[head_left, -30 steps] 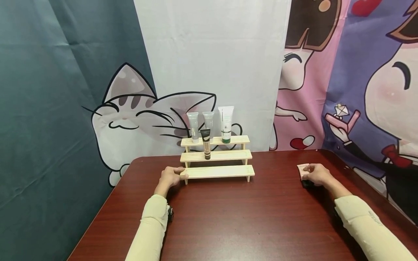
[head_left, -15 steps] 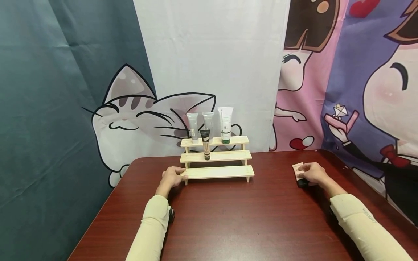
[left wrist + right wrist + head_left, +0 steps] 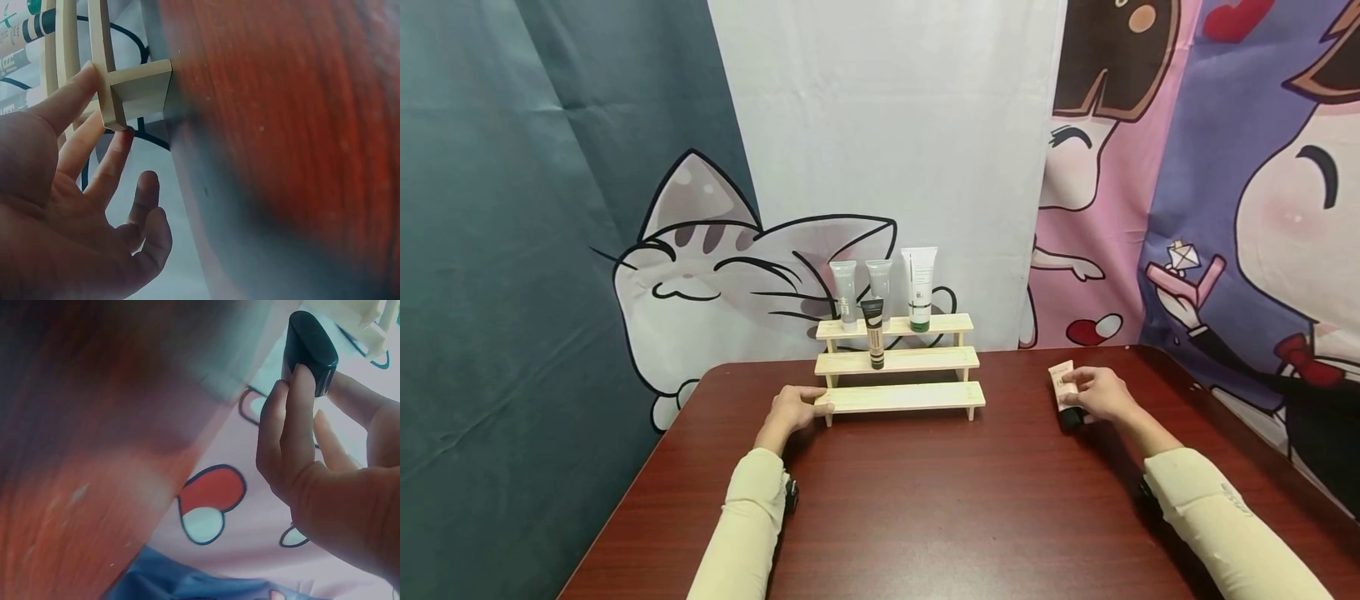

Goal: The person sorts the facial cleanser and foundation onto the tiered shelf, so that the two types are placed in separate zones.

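My left hand [image 3: 792, 408] pinches the left end of the lowest step of a three-tier wooden display stand [image 3: 898, 398]. In the left wrist view its thumb [image 3: 72, 97] lies on the step and other fingers touch the step's end. To the right, my right hand [image 3: 1102, 393] grips a pale pink cosmetic tube [image 3: 1062, 385] with a black cap, cap end down and tilted. The right wrist view shows the black cap [image 3: 310, 350] between the fingers; most of the tube's body is hidden there.
On the stand's top tier stand two grey translucent tubes [image 3: 846, 298] and a white tube [image 3: 919, 287] with a green base. A black-and-beige tube [image 3: 875, 335] stands on the middle tier. Behind the reddish-brown table [image 3: 910, 508] hangs a printed cloth [image 3: 895, 150].
My right hand has moved left over the table with the pale pink tube, which now shows more fully. The left hand stays at the stand's end.
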Available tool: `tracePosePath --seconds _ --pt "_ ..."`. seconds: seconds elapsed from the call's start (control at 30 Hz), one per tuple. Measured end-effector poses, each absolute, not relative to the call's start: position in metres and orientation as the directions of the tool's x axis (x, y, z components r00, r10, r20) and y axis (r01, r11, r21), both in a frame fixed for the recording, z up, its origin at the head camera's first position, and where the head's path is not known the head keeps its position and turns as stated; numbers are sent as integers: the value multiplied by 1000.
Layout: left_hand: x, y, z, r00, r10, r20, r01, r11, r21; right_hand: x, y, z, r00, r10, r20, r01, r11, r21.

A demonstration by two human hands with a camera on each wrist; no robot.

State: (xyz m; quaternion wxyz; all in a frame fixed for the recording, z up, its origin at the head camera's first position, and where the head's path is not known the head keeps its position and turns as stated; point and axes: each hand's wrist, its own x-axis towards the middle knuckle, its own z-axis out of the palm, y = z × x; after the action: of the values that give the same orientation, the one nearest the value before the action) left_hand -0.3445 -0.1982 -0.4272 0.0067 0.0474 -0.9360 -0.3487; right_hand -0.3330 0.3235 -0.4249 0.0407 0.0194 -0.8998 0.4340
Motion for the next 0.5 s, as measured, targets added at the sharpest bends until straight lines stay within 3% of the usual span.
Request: tracePosePath --seconds 0.5 --pt "-344 -196 -426 -994 -110 -28 -102 761 640 -335 284 -411 -962 -10 274 -229 579 -783"
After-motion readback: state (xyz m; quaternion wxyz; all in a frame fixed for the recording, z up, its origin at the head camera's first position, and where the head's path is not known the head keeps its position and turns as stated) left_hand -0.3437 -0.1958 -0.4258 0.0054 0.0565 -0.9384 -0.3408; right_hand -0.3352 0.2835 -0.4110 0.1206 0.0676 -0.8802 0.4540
